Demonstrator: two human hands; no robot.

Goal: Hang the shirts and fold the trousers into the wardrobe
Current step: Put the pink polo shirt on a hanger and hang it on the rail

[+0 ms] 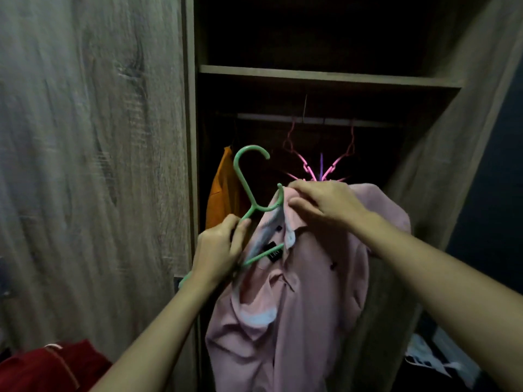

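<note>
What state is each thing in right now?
Green hanger: off the rail, gripped by left hand, one arm inside the shirt collar.
Pink shirt: not hung, collar pinched by right hand, body drooping crumpled.
Orange shirt: hanging inside.
Pink hangers: on the rail, empty.
Wardrobe: open.
Red garment: lying outside, lower left.
</note>
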